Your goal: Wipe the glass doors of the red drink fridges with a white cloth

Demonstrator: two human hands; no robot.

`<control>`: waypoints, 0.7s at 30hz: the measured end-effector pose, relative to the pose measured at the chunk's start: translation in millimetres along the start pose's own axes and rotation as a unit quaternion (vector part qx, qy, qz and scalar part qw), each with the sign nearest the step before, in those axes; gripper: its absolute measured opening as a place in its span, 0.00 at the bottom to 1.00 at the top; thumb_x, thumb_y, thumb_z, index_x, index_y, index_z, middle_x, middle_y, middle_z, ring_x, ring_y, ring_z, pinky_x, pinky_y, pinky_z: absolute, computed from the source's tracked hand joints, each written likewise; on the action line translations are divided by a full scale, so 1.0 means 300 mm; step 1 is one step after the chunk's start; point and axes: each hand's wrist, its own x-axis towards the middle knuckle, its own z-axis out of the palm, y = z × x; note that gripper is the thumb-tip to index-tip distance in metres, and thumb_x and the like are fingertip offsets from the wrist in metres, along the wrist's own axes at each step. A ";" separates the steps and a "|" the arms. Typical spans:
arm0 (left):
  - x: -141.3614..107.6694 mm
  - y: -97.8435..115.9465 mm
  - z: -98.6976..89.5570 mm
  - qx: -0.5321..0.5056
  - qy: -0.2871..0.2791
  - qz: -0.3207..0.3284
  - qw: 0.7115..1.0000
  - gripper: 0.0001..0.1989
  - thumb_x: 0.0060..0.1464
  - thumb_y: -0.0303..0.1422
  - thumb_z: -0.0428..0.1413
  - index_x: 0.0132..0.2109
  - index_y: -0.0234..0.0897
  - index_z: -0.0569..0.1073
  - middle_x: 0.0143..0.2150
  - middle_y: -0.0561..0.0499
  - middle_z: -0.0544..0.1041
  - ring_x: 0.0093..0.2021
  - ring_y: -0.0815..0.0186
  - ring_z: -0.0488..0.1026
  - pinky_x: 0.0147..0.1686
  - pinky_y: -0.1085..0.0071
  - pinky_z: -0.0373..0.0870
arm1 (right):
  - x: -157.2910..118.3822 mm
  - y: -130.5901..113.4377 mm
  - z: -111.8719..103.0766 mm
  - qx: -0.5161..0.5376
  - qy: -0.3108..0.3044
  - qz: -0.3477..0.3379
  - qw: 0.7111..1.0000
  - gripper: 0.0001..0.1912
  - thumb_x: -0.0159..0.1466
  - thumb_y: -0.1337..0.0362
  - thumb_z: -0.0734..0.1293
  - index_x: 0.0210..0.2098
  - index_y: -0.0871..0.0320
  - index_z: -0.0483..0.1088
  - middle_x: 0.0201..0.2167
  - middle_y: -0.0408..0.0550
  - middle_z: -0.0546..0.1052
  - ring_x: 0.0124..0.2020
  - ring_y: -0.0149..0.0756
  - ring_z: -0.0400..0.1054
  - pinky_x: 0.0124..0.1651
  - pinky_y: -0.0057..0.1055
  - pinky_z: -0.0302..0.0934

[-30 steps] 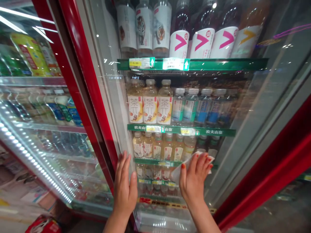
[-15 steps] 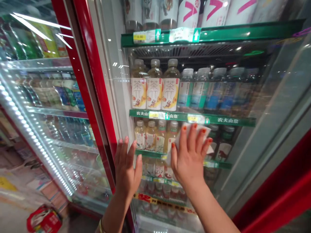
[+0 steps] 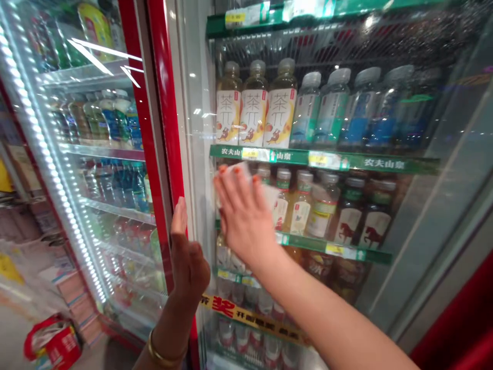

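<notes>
My right hand (image 3: 246, 213) lies with its fingers stretched over a white cloth (image 3: 271, 194), holding it flat against the glass door (image 3: 346, 41) of a drinks fridge. Most of the cloth is hidden under the palm and fingers. Behind the glass, just above this hand, stand bottles of tea (image 3: 250, 115) with white labels. To the left, my left hand (image 3: 188, 262) is seen from its side at the red door frame (image 3: 167, 103). Its upper fingers point up and the others look bent; it holds nothing that I can see. Whether it touches the frame is unclear.
A second lit fridge (image 3: 111, 154) with shelves of bottles stands on the left. A red bag (image 3: 54, 344) lies on the floor at the lower left, near stacked boxes (image 3: 77, 293). Another red frame (image 3: 462, 318) rises at the right edge.
My right hand has moved left and slightly up across the glass with the cloth. My left hand has turned sideways and its fingers have partly bent. The view has shifted.
</notes>
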 end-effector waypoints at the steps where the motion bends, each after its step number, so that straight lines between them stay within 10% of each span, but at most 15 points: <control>1: -0.003 -0.008 0.007 -0.004 0.010 0.003 1.000 0.34 0.78 0.50 0.37 0.84 0.50 0.48 0.85 0.44 0.53 0.84 0.51 0.53 0.82 0.39 0.55 | -0.030 -0.041 0.044 0.010 -0.039 -0.079 0.996 0.47 0.70 0.64 0.65 0.84 0.57 0.43 0.84 0.45 0.52 0.86 0.46 0.35 0.88 0.53 0.36; 4: -0.024 -0.053 0.007 -0.009 0.008 0.010 1.000 0.36 0.76 0.54 0.39 0.84 0.51 0.49 0.86 0.45 0.53 0.84 0.50 0.53 0.82 0.42 0.55 | -0.206 -0.032 0.073 -0.001 -0.073 -0.147 0.987 0.41 0.71 0.63 0.64 0.81 0.58 0.55 0.83 0.41 0.57 0.86 0.36 0.40 0.87 0.39 0.38; 10: -0.054 -0.049 0.015 0.051 -0.065 0.082 0.993 0.38 0.76 0.55 0.38 0.85 0.47 0.45 0.87 0.49 0.48 0.85 0.51 0.48 0.84 0.51 0.50 | -0.311 0.294 -0.183 -0.135 0.081 0.141 0.977 0.40 0.80 0.51 0.56 0.84 0.60 0.40 0.85 0.56 0.40 0.86 0.61 0.30 0.83 0.72 0.31; 13: -0.084 0.010 0.061 0.068 -0.070 0.173 0.980 0.35 0.78 0.51 0.36 0.84 0.49 0.43 0.87 0.51 0.48 0.86 0.52 0.46 0.84 0.48 0.48 | -0.341 0.185 -0.072 -0.092 0.062 0.059 0.992 0.38 0.80 0.56 0.54 0.84 0.61 0.41 0.86 0.54 0.42 0.86 0.60 0.30 0.84 0.70 0.33; 16: -0.169 0.035 0.091 0.090 -0.088 0.217 0.968 0.36 0.77 0.54 0.33 0.84 0.51 0.43 0.86 0.50 0.50 0.85 0.51 0.49 0.83 0.44 0.51 | -0.561 0.045 0.094 -0.023 -0.031 -0.114 0.993 0.38 0.79 0.60 0.58 0.84 0.54 0.40 0.84 0.44 0.51 0.85 0.46 0.43 0.86 0.55 0.44; 21: -0.365 -0.041 0.043 0.133 -0.128 0.271 0.945 0.34 0.77 0.50 0.43 0.83 0.55 0.46 0.86 0.51 0.52 0.85 0.51 0.49 0.81 0.43 0.52 | -0.953 0.228 -0.006 -0.134 0.032 0.013 0.990 0.40 0.80 0.51 0.59 0.84 0.48 0.37 0.85 0.46 0.47 0.85 0.53 0.43 0.84 0.65 0.40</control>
